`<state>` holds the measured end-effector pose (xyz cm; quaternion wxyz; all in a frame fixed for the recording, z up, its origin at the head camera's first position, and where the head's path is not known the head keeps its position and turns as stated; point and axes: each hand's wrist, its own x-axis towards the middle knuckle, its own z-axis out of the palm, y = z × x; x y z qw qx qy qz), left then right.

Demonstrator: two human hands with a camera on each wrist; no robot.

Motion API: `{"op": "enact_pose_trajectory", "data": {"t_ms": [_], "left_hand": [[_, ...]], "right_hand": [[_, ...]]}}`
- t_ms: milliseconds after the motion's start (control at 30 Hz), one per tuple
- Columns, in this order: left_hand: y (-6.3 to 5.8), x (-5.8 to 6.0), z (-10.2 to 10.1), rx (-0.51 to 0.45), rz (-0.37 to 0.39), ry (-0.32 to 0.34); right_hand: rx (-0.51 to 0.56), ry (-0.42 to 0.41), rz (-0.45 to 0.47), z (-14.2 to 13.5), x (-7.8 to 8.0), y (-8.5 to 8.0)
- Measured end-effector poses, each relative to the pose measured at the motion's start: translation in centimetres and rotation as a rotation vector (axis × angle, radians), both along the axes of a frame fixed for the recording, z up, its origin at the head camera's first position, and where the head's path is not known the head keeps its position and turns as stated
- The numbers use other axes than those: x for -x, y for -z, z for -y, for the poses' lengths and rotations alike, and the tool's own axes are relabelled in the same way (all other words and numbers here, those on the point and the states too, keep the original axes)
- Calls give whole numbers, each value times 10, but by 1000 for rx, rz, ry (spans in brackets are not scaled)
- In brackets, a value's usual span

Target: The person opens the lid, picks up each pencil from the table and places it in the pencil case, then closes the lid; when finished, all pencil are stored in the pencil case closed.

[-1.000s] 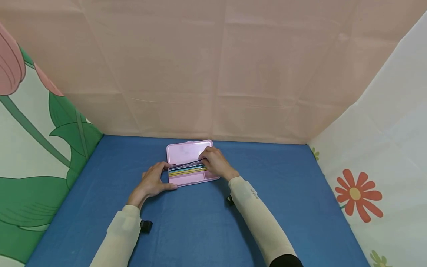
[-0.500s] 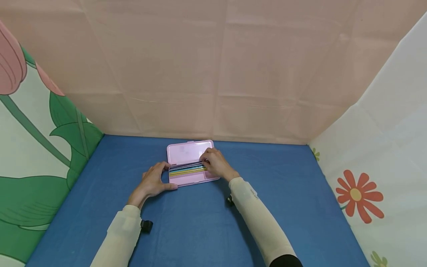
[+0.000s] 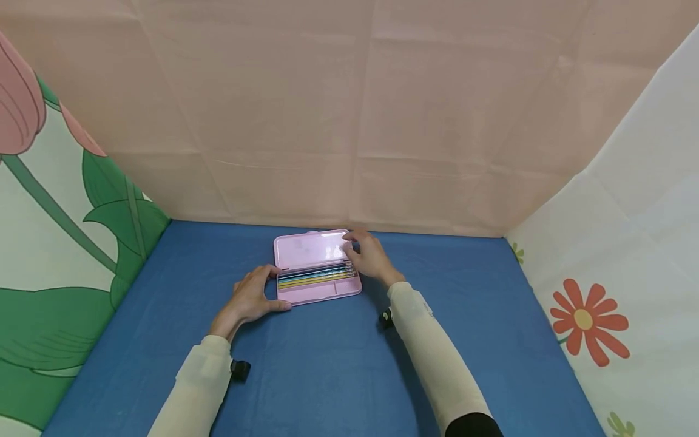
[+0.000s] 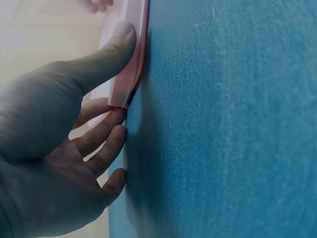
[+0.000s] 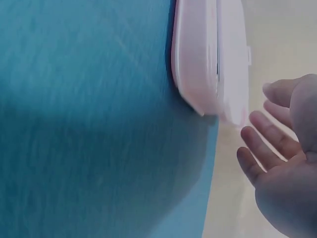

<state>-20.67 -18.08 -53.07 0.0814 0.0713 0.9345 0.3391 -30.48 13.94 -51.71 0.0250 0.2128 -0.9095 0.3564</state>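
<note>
An open pink pencil case [image 3: 317, 296] lies on the table, its lid [image 3: 306, 250] tipped back on the far side. Several pencils [image 3: 308, 280], yellow and bluish ones among them, lie side by side in its base. My left hand [image 3: 253, 295] holds the case at its left end, thumb [image 4: 116, 47] along the front wall and fingers [image 4: 106, 134] at the end and back. By the right edge of the lid is my right hand [image 3: 371, 256], with nothing in its grasp. The right wrist view shows its fingers [image 5: 270, 144] spread and loosely bent, apart from the case.
A blue cloth [image 3: 322, 370] covers the table. Behind it rises a beige backdrop [image 3: 349, 121]. Printed panels stand at the sides, with a green leaf pattern [image 3: 49, 328] on the left and a red flower [image 3: 582, 318] on the right.
My right hand has let go of the pencils and moved up and right to the lid's edge, baring their right ends. My left hand stays in place on the case.
</note>
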Motion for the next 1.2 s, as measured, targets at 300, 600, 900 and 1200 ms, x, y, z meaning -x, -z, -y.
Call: {"op": "enact_pose_trajectory", "data": {"t_ms": [300,600,900,1200], "left_hand": [[1,2,0,3,-7,6],[1,0,-2,-3,-1,7],[0,-2,-4,0,-3,3],[4,-7,-7,41,-30,-14]], "right_hand": [[24,30,90,-14,18,13],[59,20,198,-10,13,6],[150,10,190,-11,13,4],[191,22,149,-13,6,-8]]}}
